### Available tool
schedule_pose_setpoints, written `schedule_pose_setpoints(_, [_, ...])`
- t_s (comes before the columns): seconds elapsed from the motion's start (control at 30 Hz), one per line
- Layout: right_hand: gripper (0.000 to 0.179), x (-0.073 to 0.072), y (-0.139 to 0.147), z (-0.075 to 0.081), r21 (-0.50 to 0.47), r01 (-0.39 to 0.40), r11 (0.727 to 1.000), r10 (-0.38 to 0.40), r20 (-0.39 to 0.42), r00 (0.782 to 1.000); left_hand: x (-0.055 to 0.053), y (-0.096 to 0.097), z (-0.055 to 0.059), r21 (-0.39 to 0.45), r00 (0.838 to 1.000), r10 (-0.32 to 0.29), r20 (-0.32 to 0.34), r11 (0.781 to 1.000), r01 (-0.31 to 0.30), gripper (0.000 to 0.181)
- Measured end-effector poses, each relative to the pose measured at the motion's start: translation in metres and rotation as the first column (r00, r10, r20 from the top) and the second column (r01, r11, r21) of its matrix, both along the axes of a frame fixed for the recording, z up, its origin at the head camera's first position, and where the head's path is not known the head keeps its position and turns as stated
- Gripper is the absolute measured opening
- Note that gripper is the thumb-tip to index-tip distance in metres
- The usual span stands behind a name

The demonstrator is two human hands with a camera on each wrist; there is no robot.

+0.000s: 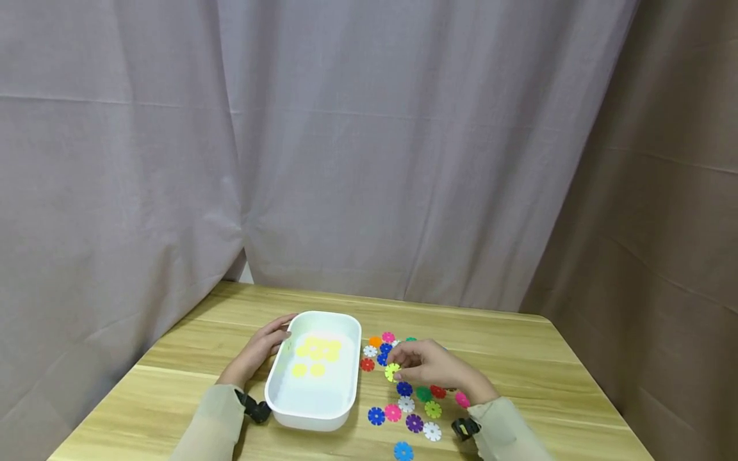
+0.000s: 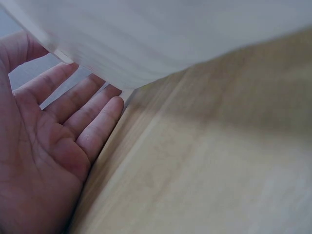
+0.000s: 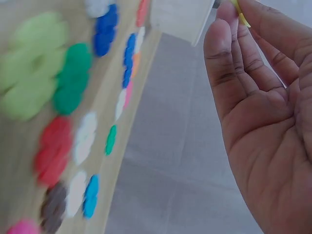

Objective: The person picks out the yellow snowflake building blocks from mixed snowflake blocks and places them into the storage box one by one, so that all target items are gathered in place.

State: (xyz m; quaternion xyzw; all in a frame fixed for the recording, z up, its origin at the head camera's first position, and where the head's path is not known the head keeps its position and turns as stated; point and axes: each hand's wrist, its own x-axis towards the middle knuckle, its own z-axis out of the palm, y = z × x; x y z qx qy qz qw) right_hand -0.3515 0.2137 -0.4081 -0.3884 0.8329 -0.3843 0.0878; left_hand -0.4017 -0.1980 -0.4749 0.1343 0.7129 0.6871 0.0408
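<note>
A white rectangular tray (image 1: 311, 398) stands on the table with several yellow notched discs (image 1: 318, 349) lying on its floor. At its left side, my left hand (image 1: 261, 351) holds the rim, thumb over the edge and fingers against the outer wall (image 2: 146, 44). My right hand (image 1: 432, 366) pinches a yellow-green snowflake disc (image 1: 392, 372) between thumb and fingertips, right of the tray and above the loose discs. Only a sliver of that disc (image 3: 243, 18) shows in the right wrist view.
Loose snowflake discs in several colours lie right of the tray, among them a purple disc (image 1: 414, 422), a light blue disc (image 1: 403, 451) and another yellow-green disc (image 1: 433, 410). Grey curtains (image 1: 380, 160) hang behind the wooden table (image 1: 519, 358).
</note>
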Motion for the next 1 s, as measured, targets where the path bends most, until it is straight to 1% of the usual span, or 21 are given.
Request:
schedule_pose_setpoints(0.13, [0.019,-0.013,-0.021,0.007,-0.005,0.0,1.0,0.0,0.011,1.0,0.0,-0.001,-0.002,-0.001,1.0,0.012,-0.001,1.0,-0.012,0.05])
schedule_pose_setpoints(0.23, [0.02,-0.023,-0.035,0.012,-0.019,-0.018,1.0,0.018,0.004,1.0,0.0,0.0,-0.002,-0.007,1.0,0.014,0.001,1.0,-0.014,0.05])
schedule_pose_setpoints(0.33, [0.02,-0.032,-0.049,0.019,-0.009,-0.046,0.999,0.046,-0.005,0.999,0.0,0.001,-0.001,-0.009,1.0,0.019,0.005,1.0,-0.019,0.05])
schedule_pose_setpoints(0.47, [0.019,-0.04,-0.071,0.03,0.049,-0.066,0.997,0.067,-0.018,0.998,0.0,0.002,0.0,-0.009,1.0,0.025,0.001,1.0,-0.025,0.051])
schedule_pose_setpoints(0.6, [0.018,-0.045,-0.091,0.036,0.125,-0.071,0.99,0.074,-0.016,0.997,0.0,0.004,0.0,-0.006,1.0,0.02,0.0,1.0,-0.02,0.05])
schedule_pose_setpoints(0.83, [0.02,-0.053,-0.113,0.04,0.211,-0.101,0.972,0.101,0.012,0.995,0.0,0.005,0.001,-0.003,1.0,0.012,0.006,1.0,-0.012,0.05])
schedule_pose_setpoints(1.0, [0.019,-0.059,-0.123,0.037,0.286,-0.135,0.949,0.133,0.027,0.991,0.002,0.006,0.003,-0.005,1.0,0.018,0.009,1.0,-0.018,0.05])
